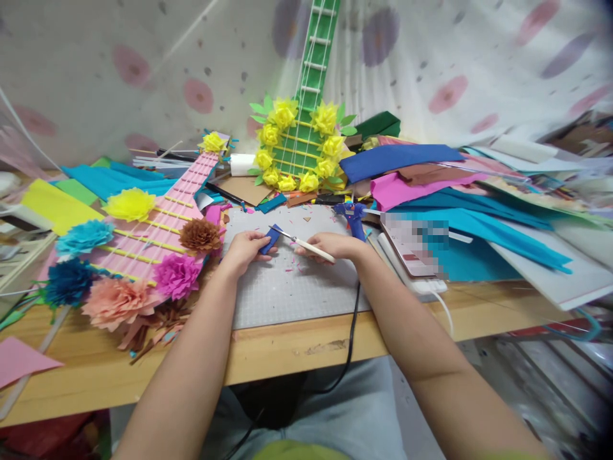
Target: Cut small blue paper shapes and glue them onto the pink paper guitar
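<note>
You are pinching a small folded piece of dark blue crepe paper (271,240) in your left hand (245,249), fingers curled narrowly around its lower end, just above the grey gridded cutting mat (297,287) near its far edge. Your right hand (335,246) is wrapping closed around the handles of a pair of pale-handled scissors (304,242), whose blades are reaching left and slightly away from you to meet the paper's upper end; whether the blades are parted or shut is too small to tell. The blue piece is looking light, soft and easily crushed, so it probably wants a gentle pinch close to the cut, flat between thumb and fingertips, to keep it from flopping or tearing. Its long axis is running from near-left to far-right, tilting up toward the scissor tips. The scissors are lying almost crosswise to your view, points left, handles right. Paper snippets are scattering over the mat around both hands. Just beyond your right hand a blue glue gun (354,217) is standing, its black cord (353,332) trailing off the table edge, and to your left a pink paper guitar with paper flowers (158,246) is lying beside the mat.
</note>
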Motion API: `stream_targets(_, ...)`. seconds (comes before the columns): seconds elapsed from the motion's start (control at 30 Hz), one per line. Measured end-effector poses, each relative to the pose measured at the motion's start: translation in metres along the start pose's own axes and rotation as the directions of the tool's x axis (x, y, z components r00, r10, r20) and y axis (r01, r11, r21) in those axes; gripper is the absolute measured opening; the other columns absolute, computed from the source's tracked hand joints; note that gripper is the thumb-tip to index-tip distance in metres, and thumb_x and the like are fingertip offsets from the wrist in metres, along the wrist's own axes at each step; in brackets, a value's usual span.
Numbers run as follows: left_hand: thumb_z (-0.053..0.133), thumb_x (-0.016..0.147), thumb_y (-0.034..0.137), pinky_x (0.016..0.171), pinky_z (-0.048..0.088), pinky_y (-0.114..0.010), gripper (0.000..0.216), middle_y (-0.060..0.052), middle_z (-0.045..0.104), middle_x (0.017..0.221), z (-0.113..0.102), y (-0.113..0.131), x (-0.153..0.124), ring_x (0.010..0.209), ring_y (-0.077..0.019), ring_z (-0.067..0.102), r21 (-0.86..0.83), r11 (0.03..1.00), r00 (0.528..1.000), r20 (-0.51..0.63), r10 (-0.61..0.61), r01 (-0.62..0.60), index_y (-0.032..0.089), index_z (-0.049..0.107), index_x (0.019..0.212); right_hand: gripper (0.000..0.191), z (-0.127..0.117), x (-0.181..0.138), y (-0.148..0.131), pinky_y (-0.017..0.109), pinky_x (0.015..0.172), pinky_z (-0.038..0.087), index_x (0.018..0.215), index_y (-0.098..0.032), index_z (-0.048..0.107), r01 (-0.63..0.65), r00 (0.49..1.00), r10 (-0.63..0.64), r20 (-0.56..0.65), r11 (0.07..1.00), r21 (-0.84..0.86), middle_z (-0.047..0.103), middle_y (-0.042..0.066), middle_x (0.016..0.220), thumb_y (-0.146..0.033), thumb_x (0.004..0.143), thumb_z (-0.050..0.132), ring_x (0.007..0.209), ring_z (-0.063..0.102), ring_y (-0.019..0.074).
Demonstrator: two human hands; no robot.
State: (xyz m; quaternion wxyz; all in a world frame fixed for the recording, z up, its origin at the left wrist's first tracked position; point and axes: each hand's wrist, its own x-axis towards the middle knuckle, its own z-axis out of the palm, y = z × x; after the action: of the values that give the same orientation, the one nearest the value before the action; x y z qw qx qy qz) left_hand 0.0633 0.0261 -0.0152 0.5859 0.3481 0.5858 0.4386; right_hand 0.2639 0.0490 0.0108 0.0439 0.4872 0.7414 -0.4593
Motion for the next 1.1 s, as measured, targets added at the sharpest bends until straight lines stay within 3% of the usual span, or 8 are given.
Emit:
stream_targets(0.27, 0.059, 0.075, 0.007, 0.043, 0.05, -0.02, 0.006, -0.007, 0.066, 0.067, -0.001, 0.0, 0.001, 0.053, -0.0141, 0.064, -0.013, 1.0, 0.998, -0.06, 0.013, -0.014, 0.011, 0.055, 0.074, 0.051, 0.002, -0.002, 0.009, 0.022, 0.04, 0.032, 0.064, -0.019, 0.039, 0.114, 0.993, -0.118, 0.004, 0.97, 0.217, 0.042, -0.005, 0.049, -0.068, 0.067, 0.052, 0.04, 0.041, 0.0069)
stream_targets(0.33, 0.058, 0.077, 0.009, 0.045, 0.051, -0.021, 0.006, -0.006, 0.066, 0.068, -0.002, 0.001, 0.003, 0.054, -0.0137, 0.064, -0.042, 0.998, 0.993, -0.104, 0.049, -0.054, 0.012, 0.053, 0.077, 0.051, 0.002, -0.005, 0.01, 0.021, 0.04, 0.033, 0.067, -0.019, 0.037, 0.183, 0.983, -0.18, -0.039, 0.943, 0.278, 0.04, -0.006, 0.051, -0.069, 0.069, 0.049, 0.041, 0.04, 0.0068)
stream_targets(0.43, 0.054, 0.08, 0.011, 0.048, 0.052, -0.022, 0.003, -0.004, 0.066, 0.073, -0.002, 0.003, 0.003, 0.057, -0.0127, 0.065, -0.092, 0.987, 0.985, -0.129, 0.118, -0.13, 0.014, 0.052, 0.08, 0.047, 0.002, -0.007, 0.008, 0.021, 0.044, 0.033, 0.071, -0.019, 0.04, 0.242, 0.962, -0.203, -0.183, 0.945, 0.221, 0.042, -0.006, 0.055, -0.065, 0.07, 0.051, 0.047, 0.041, 0.0071)
stream_targets(0.53, 0.052, 0.081, 0.012, 0.05, 0.053, -0.024, 0.004, -0.004, 0.065, 0.074, 0.001, 0.004, -0.001, 0.058, -0.0124, 0.065, -0.098, 0.985, 0.99, -0.009, 0.139, -0.139, 0.014, 0.051, 0.078, 0.041, 0.009, 0.001, 0.005, 0.022, 0.05, 0.036, 0.075, -0.019, 0.044, 0.22, 0.886, -0.132, -0.444, 0.963, 0.154, 0.048, -0.003, 0.062, -0.057, 0.07, 0.057, 0.054, 0.045, 0.009)
stream_targets(0.63, 0.057, 0.079, 0.014, 0.045, 0.051, -0.021, 0.005, -0.004, 0.064, 0.07, 0.007, 0.0, -0.005, 0.053, -0.0117, 0.063, -0.018, 0.994, 0.974, 0.196, 0.11, -0.109, 0.013, 0.053, 0.078, 0.041, 0.02, 0.016, 0.005, 0.023, 0.052, 0.038, 0.079, -0.019, 0.042, 0.241, 0.799, -0.028, -0.6, 0.93, 0.277, 0.053, -0.002, 0.067, -0.051, 0.065, 0.065, 0.055, 0.049, 0.01)
stream_targets(0.73, 0.063, 0.075, 0.015, 0.041, 0.047, -0.017, 0.01, -0.003, 0.062, 0.065, 0.011, -0.006, -0.007, 0.049, -0.0105, 0.061, 0.041, 0.992, 0.953, 0.286, 0.1, -0.116, 0.012, 0.054, 0.077, 0.043, 0.03, 0.029, 0.006, 0.023, 0.05, 0.039, 0.079, -0.019, 0.041, 0.307, 0.82, -0.027, -0.572, 0.863, 0.401, 0.056, -0.001, 0.069, -0.044, 0.059, 0.07, 0.055, 0.051, 0.0099)
stream_targets(0.9, 0.061, 0.077, 0.016, 0.045, 0.05, -0.021, 0.008, -0.006, 0.066, 0.072, 0.011, -0.007, -0.008, 0.058, -0.0146, 0.065, 0.098, 0.988, 0.951, 0.298, 0.085, -0.119, 0.012, 0.056, 0.082, 0.045, 0.035, 0.034, 0.003, 0.022, 0.047, 0.036, 0.076, -0.019, 0.041, 0.327, 0.793, 0.033, -0.608, 0.819, 0.471, 0.051, -0.005, 0.062, -0.043, 0.053, 0.072, 0.052, 0.047, 0.0083)
stream_targets(1.1, 0.064, 0.073, 0.011, 0.051, 0.051, -0.021, 0.006, -0.009, 0.069, 0.074, 0.01, -0.006, -0.006, 0.061, -0.015, 0.066, 0.055, 0.998, 0.963, 0.27, 0.007, -0.023, 0.009, 0.062, 0.079, 0.048, 0.031, 0.027, -0.003, 0.022, 0.043, 0.031, 0.074, -0.02, 0.037, 0.313, 0.807, 0.091, -0.583, 0.772, 0.553, 0.045, -0.006, 0.055, -0.05, 0.056, 0.069, 0.045, 0.04, 0.0069)
